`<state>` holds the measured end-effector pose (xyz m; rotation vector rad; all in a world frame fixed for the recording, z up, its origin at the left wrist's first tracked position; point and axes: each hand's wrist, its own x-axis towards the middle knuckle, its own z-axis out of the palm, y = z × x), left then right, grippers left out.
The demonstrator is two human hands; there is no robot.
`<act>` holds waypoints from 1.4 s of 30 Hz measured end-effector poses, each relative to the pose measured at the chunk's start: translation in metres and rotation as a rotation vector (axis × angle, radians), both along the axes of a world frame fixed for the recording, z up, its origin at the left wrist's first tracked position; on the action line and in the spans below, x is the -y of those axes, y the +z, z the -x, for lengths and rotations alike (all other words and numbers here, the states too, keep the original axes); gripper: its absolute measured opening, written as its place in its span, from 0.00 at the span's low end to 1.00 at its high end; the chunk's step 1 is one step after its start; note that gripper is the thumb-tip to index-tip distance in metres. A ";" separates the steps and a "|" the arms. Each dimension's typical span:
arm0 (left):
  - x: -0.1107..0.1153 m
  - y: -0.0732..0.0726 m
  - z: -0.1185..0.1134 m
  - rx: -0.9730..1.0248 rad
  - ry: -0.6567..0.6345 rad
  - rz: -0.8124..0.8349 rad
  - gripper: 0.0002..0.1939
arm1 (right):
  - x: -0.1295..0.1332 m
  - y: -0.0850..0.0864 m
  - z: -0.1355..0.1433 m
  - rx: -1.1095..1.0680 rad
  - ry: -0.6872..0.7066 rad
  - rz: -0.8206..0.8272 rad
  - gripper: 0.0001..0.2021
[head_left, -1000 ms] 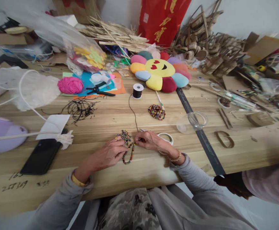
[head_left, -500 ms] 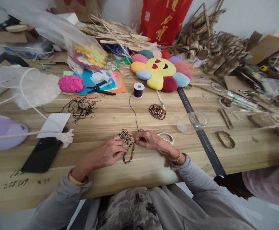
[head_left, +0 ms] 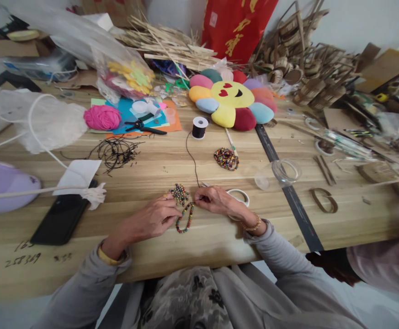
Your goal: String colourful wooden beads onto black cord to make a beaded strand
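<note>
A short string of multicoloured beads (head_left: 184, 225) lies in a loop on the table between my hands. My left hand (head_left: 156, 214) is closed, its fingertips at the left end of the loop. Right beside those fingers is a small pile of loose beads (head_left: 179, 193). My right hand (head_left: 215, 200) pinches the thin black cord (head_left: 193, 160) near the loop's upper right end; the exact grip is hidden by the fingers. That cord runs back to a white spool (head_left: 199, 128) wound with black. Scissors, mostly hidden, seem to lie under my right hand, with a white handle (head_left: 238, 197) showing.
A heap of strung beads (head_left: 226, 159) lies beyond my right hand. Left are a tangle of black cord (head_left: 117, 153) and a phone (head_left: 60, 219). A flower cushion (head_left: 233, 98) sits behind; clear tape rolls (head_left: 286, 172) lie right. A co-worker's sleeve (head_left: 384, 265) shows at the right edge.
The view has shifted slightly. Both hands keep nearly the same pose over the beads, with no visible taking up or letting go.
</note>
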<state>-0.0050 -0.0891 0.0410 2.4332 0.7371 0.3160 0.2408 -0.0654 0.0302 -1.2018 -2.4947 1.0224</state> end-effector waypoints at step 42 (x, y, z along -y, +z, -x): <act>0.002 -0.007 0.000 -0.075 -0.093 0.013 0.11 | -0.002 -0.008 -0.001 -0.045 0.014 -0.001 0.04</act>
